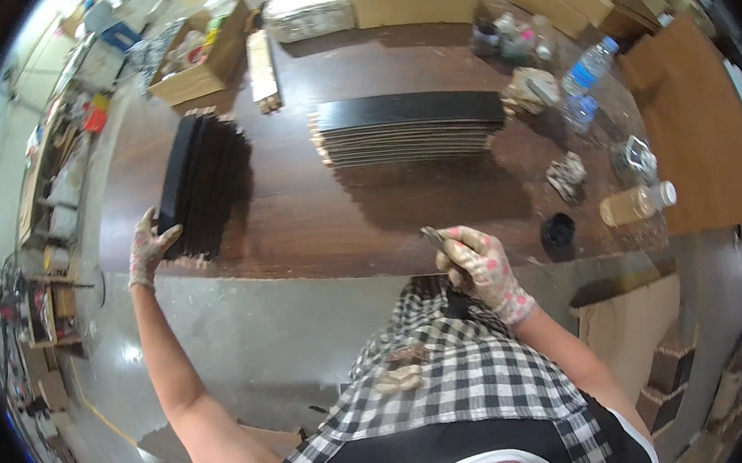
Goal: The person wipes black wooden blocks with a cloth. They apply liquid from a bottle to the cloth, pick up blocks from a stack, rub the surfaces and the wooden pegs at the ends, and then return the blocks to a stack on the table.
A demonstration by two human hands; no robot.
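Note:
At the table's left, a stack of black boards (208, 180) stands with pale, notched ends. My left hand (154, 249), in a white patterned glove, grips the outermost black board (174, 182) near its close end, thumb and fingers apart across it. Farther right, a second stack of black boards (410, 127) lies in neat layers. Just over the table's front edge is my right hand (482, 270), in a white glove with pink dots. Its fingers are closed on a small dark object (432, 237); its kind is unclear.
The brown table (300, 229) bears cardboard boxes (418, 7) along the back and pale wood strips (261, 69). On the right are water bottles (590, 67), crumpled rags (566, 176), a black cup (557, 231) and a bottle of yellowish liquid (636, 204).

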